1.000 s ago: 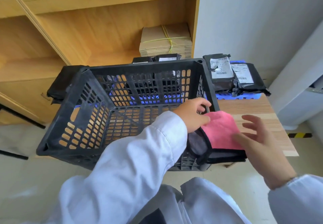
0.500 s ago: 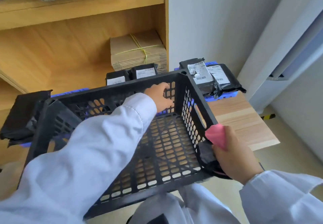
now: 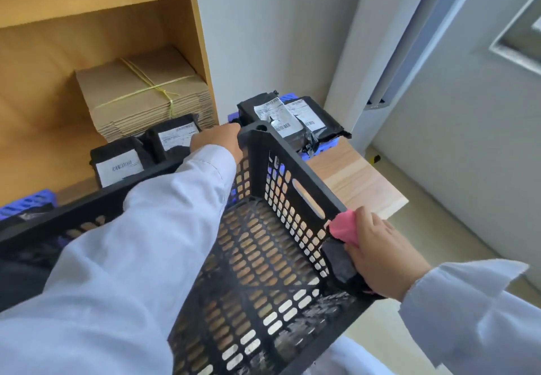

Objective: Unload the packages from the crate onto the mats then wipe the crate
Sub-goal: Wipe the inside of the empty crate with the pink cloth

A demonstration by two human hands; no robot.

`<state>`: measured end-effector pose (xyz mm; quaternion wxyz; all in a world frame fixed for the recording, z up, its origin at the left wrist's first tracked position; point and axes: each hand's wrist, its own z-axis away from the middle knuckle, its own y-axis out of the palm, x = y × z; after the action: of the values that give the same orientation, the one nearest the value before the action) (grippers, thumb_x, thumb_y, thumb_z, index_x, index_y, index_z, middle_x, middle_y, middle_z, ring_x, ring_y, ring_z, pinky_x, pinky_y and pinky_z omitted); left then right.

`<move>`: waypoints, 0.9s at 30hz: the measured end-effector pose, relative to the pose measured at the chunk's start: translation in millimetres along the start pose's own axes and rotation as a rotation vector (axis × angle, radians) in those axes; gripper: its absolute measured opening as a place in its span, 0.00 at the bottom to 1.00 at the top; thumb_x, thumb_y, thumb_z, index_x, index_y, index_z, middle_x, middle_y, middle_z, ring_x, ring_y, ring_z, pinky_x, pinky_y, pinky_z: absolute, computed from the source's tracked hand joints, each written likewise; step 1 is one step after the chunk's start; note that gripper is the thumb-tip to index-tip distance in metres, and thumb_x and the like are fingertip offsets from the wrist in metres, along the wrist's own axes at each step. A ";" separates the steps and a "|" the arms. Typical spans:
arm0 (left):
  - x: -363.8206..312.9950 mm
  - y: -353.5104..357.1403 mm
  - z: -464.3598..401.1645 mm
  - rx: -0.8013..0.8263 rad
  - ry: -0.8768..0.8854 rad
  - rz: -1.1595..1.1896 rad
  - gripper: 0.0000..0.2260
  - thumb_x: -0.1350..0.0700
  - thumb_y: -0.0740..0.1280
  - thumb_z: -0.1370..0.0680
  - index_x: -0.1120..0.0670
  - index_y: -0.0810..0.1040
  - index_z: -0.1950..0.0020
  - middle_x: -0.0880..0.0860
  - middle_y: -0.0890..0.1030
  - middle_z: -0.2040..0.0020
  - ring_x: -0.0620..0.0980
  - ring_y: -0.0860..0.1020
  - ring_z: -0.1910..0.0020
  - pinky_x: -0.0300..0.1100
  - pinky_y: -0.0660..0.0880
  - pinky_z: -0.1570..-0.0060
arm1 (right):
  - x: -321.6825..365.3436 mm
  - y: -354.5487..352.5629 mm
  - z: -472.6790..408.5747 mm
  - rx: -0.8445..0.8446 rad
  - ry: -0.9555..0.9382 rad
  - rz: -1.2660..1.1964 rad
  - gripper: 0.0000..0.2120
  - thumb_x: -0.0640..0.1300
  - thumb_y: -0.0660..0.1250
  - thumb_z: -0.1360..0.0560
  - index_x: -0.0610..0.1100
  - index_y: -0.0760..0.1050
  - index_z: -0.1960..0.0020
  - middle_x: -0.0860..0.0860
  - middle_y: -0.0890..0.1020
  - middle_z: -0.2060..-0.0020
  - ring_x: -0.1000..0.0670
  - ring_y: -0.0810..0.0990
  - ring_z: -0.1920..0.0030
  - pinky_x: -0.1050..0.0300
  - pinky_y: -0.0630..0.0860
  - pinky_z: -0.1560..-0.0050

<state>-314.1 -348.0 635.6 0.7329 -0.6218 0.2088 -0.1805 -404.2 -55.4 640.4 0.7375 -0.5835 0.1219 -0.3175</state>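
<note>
The black lattice crate [image 3: 292,175] stands empty in front of me, with nothing inside it. My left hand [image 3: 218,140] reaches across the crate and grips its far rim near the back right corner. My right hand [image 3: 380,257] grips a pink and grey cloth [image 3: 344,229] against the crate's near right corner. Black packages with white labels [image 3: 281,117] lie on a blue mat [image 3: 322,149] behind the crate at the right. Two more black packages [image 3: 172,137] lie behind the far rim at the left.
A tied bundle of flat cardboard [image 3: 140,93] sits on the wooden shelf behind the packages. A light wooden table top [image 3: 357,184] shows right of the crate. A grey door [image 3: 468,140] and white wall stand at the right. Another blue mat [image 3: 26,202] shows far left.
My left hand has moved from inside the crate to its far rim. My right hand has taken hold of the cloth and holds it on the crate's near right corner.
</note>
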 end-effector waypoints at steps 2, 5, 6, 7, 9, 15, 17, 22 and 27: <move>3.3 3.4 -2.3 -0.049 0.039 -0.015 0.09 0.54 0.62 0.22 0.47 0.73 0.42 0.54 0.80 0.43 0.59 0.78 0.44 0.46 0.69 0.52 | 6.3 -3.6 -6.7 0.007 -0.003 0.082 0.09 0.48 0.58 0.18 0.45 0.61 0.43 0.49 0.75 0.45 0.45 0.75 0.43 0.53 0.72 0.44; 7.0 5.8 -4.3 -0.062 0.081 -0.025 0.09 0.52 0.61 0.22 0.48 0.73 0.42 0.54 0.80 0.43 0.60 0.78 0.43 0.46 0.68 0.52 | 18.7 -5.1 -19.1 0.005 0.006 0.111 0.10 0.47 0.58 0.18 0.44 0.62 0.41 0.47 0.75 0.43 0.44 0.75 0.42 0.52 0.72 0.42; 6.9 5.6 -5.0 -0.059 0.084 -0.022 0.10 0.52 0.62 0.22 0.48 0.73 0.42 0.54 0.80 0.43 0.60 0.77 0.43 0.46 0.68 0.52 | 21.9 -5.9 -24.2 0.000 0.006 0.111 0.10 0.47 0.58 0.18 0.43 0.62 0.41 0.46 0.75 0.43 0.43 0.75 0.41 0.52 0.71 0.43; 7.7 6.1 -5.7 -0.051 0.089 -0.023 0.10 0.52 0.62 0.22 0.48 0.73 0.41 0.54 0.80 0.43 0.60 0.77 0.43 0.46 0.68 0.52 | 26.4 -6.4 -30.3 -0.006 0.005 0.105 0.10 0.47 0.58 0.18 0.43 0.62 0.41 0.46 0.75 0.43 0.43 0.75 0.41 0.53 0.71 0.44; 9.2 6.0 -6.0 -0.045 0.097 -0.030 0.11 0.53 0.63 0.23 0.49 0.72 0.41 0.55 0.79 0.43 0.60 0.77 0.42 0.47 0.69 0.50 | 38.8 -7.5 -45.2 -0.029 0.008 0.080 0.10 0.45 0.58 0.18 0.41 0.62 0.40 0.44 0.75 0.42 0.42 0.75 0.41 0.55 0.68 0.46; 11.4 6.0 -4.2 -0.040 0.116 -0.042 0.15 0.55 0.64 0.23 0.50 0.70 0.37 0.58 0.79 0.43 0.61 0.77 0.42 0.47 0.70 0.50 | 73.1 -7.6 -94.4 -0.122 0.044 0.041 0.11 0.41 0.58 0.20 0.38 0.64 0.40 0.41 0.76 0.41 0.39 0.75 0.40 0.51 0.70 0.44; 11.0 6.6 -3.1 -0.052 0.121 -0.061 0.16 0.56 0.64 0.23 0.51 0.69 0.36 0.57 0.78 0.44 0.61 0.77 0.42 0.46 0.68 0.53 | 76.6 -6.6 -98.3 -0.141 0.044 0.029 0.12 0.41 0.59 0.20 0.38 0.64 0.39 0.41 0.75 0.40 0.39 0.74 0.39 0.49 0.71 0.42; 11.2 6.6 -1.8 -0.052 0.134 -0.080 0.15 0.58 0.63 0.23 0.52 0.68 0.36 0.56 0.79 0.45 0.60 0.78 0.43 0.45 0.67 0.54 | 61.4 -13.7 -82.4 -0.055 -0.026 -0.012 0.26 0.44 0.67 0.22 0.41 0.59 0.30 0.46 0.75 0.43 0.42 0.75 0.46 0.53 0.69 0.51; 12.2 4.8 1.2 -0.044 0.138 -0.058 0.14 0.58 0.64 0.22 0.51 0.69 0.37 0.57 0.79 0.44 0.60 0.77 0.42 0.45 0.67 0.53 | 30.8 -12.2 -35.6 0.049 0.051 -0.034 0.31 0.45 0.69 0.24 0.46 0.56 0.28 0.46 0.77 0.46 0.44 0.74 0.53 0.54 0.69 0.54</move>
<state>-303.0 -352.6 629.9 0.6975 -0.6295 0.2444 -0.2396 -404.0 -103.5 647.3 0.7426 -0.5591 0.1230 -0.3476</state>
